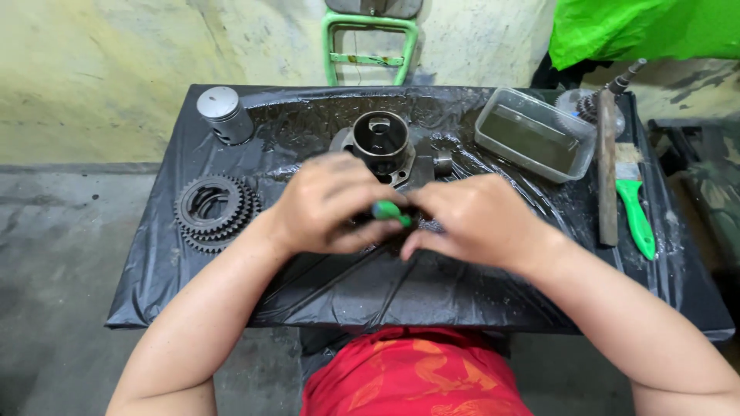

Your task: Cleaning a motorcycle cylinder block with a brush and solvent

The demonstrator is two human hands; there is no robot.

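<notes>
My red patterned shirt (412, 377) fills the bottom edge, my bare forearms reaching up over a low table wrapped in glossy black plastic sheeting (432, 293); my left hand (327, 204) and my right hand (474, 219) meet at the table's middle, fingers curled inward and pressed close around a small green-handled tool (391, 211), whose green end pokes out between the two hands; whatever sits at its tip is hidden under my knuckles, and I cannot tell exactly which fingers pinch it. Just left of my left wrist lies a stack of dark toothed steel gears (212, 212), flat on the plastic; just beyond my hands stands a dark metal engine cylinder with an open round bore (380, 142), upright; at the far left corner rests a silver-grey piston (224, 114), tilted. To the right, a clear rectangular plastic tub holding murky liquid (533, 135) sits near a long rusty metal shaft (608, 166) and a green-handled paintbrush (635, 208), lying side by side; behind the table, a green metal frame (370, 48) leans at the yellowed wall.
</notes>
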